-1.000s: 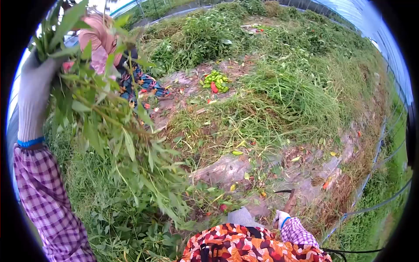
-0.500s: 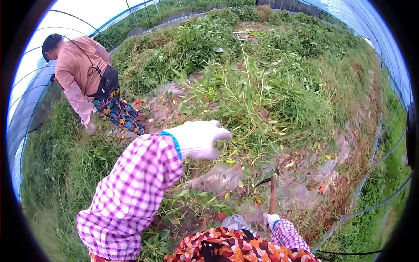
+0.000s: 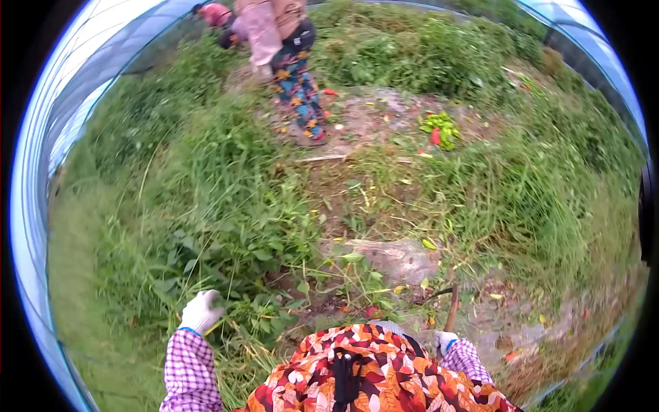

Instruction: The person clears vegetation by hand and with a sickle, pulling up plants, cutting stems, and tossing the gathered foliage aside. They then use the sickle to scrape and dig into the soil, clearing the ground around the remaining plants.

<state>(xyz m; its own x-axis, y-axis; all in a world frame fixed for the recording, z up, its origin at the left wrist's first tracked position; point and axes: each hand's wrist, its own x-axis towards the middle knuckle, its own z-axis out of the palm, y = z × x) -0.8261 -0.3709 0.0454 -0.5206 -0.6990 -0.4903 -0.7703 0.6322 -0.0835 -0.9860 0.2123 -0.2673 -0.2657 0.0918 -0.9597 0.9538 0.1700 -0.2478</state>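
My left hand (image 3: 202, 311), in a white glove, is at the lower left beside leafy green plants (image 3: 240, 275). Its thumb and fingers appear curved with a gap between them, and I see nothing held there. At the lower right, my right hand (image 3: 445, 339), also gloved, is wrapped round the wooden handle of a sickle (image 3: 452, 310). The handle points up and away from me, and its dark curved blade reaches left over the littered ground. My patterned clothing partly covers that hand.
A co-worker (image 3: 295, 69) in flowered trousers stands ahead; another person (image 3: 216, 15) bends farther back. Green and red peppers (image 3: 445, 130) lie heaped on the ground. Tall grass (image 3: 528, 199) grows on the right. Plastic greenhouse sheeting (image 3: 41, 185) edges the left side.
My view has swung left. My left hand has gone from stretched out over the middle to low at the left by the plants. My right hand still holds the sickle low down.
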